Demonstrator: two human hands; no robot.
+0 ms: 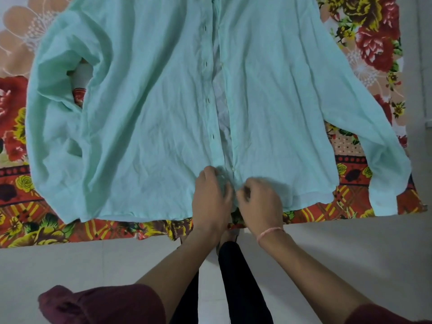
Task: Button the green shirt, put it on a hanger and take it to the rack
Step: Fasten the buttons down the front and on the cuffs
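Note:
The pale green shirt (149, 108) lies spread flat, front up, on a flowered bedsheet (28, 220), hem toward me and sleeves out to both sides. Its front stands open along the middle, with a row of buttonholes on the left placket and a narrow gap showing the inside. At the hem, my left hand (210, 197) grips the left placket edge. My right hand (259, 202) pinches the right placket edge beside it. The two hands almost touch and are blurred. A small white button (234, 169) sits just above my right hand.
The bedsheet's near edge runs across the view just below the hem. Beneath it are a pale tiled floor (350, 253) and my dark-trousered legs (236, 277). A white wall or floor strip (420, 66) borders the bed on the right. No hanger or rack is in view.

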